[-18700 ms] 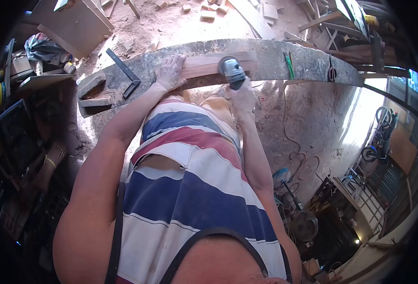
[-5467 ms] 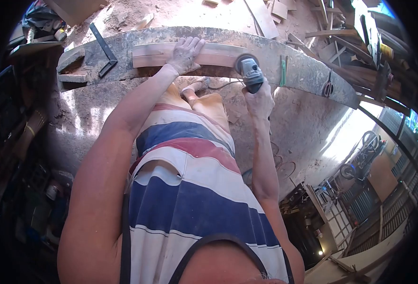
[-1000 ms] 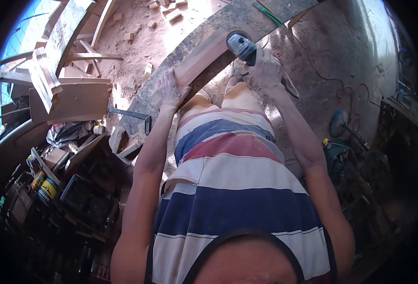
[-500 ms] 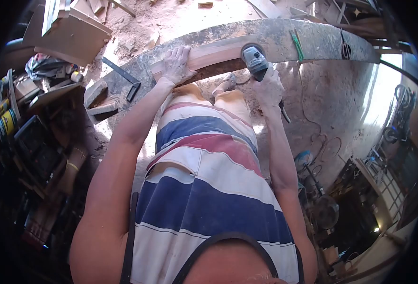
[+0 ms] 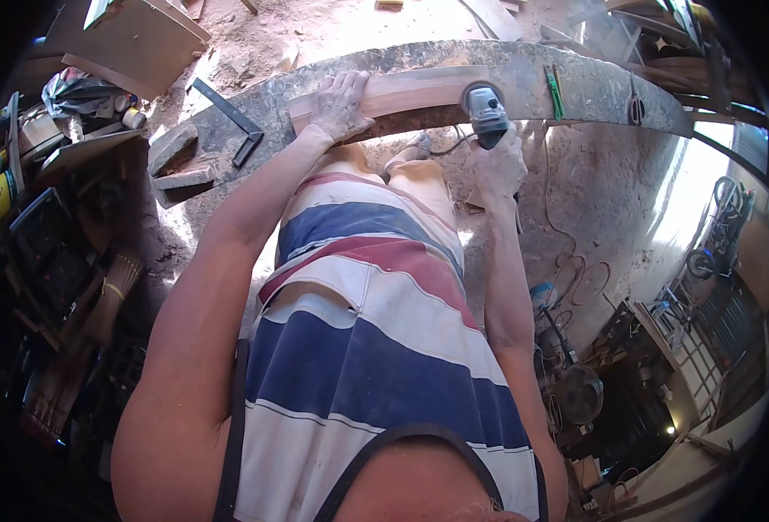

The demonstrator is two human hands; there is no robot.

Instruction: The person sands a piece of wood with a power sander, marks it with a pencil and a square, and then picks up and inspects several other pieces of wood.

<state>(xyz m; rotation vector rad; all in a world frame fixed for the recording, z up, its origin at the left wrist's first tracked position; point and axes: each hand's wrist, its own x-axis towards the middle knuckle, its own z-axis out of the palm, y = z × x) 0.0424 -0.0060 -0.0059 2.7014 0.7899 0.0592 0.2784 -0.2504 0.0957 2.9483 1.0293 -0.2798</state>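
A long, slightly curved wooden board point(image 5: 411, 90) lies on the worn workbench point(image 5: 606, 78). My left hand point(image 5: 341, 104) holds it down near its left end, fingers across the top and thumb by the near edge. My right hand point(image 5: 499, 165) is wrapped round the body of an angle grinder point(image 5: 487, 113). The grinder's round disc is at the board's right end, and the tool's head covers part of the contact. Its cord hangs below my hand.
On the bench are a dark try square point(image 5: 232, 117) to the left, a green-handled tool point(image 5: 554, 91) and scissors point(image 5: 635, 106) to the right. Wood offcuts point(image 5: 176, 161) sit at the left end. A fan point(image 5: 578, 393) stands low on the right.
The grinder and my right hand have shifted slightly right along the board. My left hand still presses the board, a little further right. The whole view has also moved slightly.
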